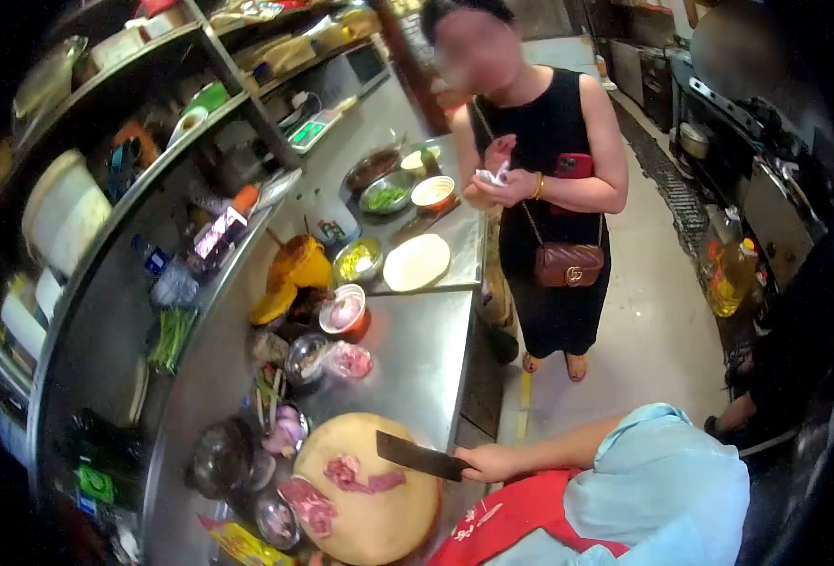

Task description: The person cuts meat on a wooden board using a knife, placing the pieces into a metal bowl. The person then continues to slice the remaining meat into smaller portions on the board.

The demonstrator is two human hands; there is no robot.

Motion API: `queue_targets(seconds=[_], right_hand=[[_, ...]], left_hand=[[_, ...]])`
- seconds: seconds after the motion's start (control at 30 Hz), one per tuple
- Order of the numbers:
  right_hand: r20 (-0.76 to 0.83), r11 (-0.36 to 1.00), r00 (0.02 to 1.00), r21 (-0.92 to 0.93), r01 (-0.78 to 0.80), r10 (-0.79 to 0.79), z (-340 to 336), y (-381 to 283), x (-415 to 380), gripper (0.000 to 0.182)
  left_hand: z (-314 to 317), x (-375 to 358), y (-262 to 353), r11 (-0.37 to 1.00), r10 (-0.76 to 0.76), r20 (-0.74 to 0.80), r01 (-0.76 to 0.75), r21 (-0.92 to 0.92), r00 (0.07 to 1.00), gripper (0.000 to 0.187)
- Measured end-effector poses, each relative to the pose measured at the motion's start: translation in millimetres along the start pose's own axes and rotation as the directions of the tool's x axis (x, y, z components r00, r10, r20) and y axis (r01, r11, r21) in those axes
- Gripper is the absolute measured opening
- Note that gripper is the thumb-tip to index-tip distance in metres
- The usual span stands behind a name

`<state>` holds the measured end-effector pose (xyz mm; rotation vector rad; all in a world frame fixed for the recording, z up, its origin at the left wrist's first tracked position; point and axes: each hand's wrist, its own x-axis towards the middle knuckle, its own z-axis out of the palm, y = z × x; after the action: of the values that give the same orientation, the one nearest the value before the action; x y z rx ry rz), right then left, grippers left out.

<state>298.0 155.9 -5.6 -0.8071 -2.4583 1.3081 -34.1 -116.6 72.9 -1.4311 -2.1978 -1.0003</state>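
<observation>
My right hand [489,462] is closed around the handle of a cleaver [415,455]. The dark, broad blade reaches over the right part of a round cutting board [379,524]. A curved piece of raw meat [360,475] lies on the board near the blade, and a larger slab of raw meat [309,507] rests at its left edge. Of my left hand [317,559], only what looks like a bit of fingertip shows at the bottom edge, by the board; its fingers are otherwise hidden.
Purple onions [287,430], a dark bowl [221,458] and bagged meat [349,359] crowd the steel counter [417,349]. Food bowls [387,192] stand farther along. Another person [554,132] stands beyond the counter, holding white paper. Shelves [200,113] line the left; oil bottles [736,279] are right.
</observation>
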Motion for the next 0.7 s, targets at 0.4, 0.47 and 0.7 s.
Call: queue_targets(seconds=[0.4,0.47,0.7], right_hand=[[0.068,0.982,0.991,-0.16,-0.1,0.112,-35,-17,9,0.029],[0.044,0.982,0.995,-0.172,-0.084,0.093,-35,-19,5,0.029],[0.002,0.973,0.987,-0.17,-0.157,0.16,-29,-23,7,0.031]], left_hand=[[175,41,17,0.972,0.065,0.258,-0.003,-0.236,0.964,0.058],[183,55,12,0.95,0.041,0.234,0.034,-0.31,0.971,0.057],[191,36,-41,0.863,-0.15,0.392,0.313,-0.396,0.908,0.051]])
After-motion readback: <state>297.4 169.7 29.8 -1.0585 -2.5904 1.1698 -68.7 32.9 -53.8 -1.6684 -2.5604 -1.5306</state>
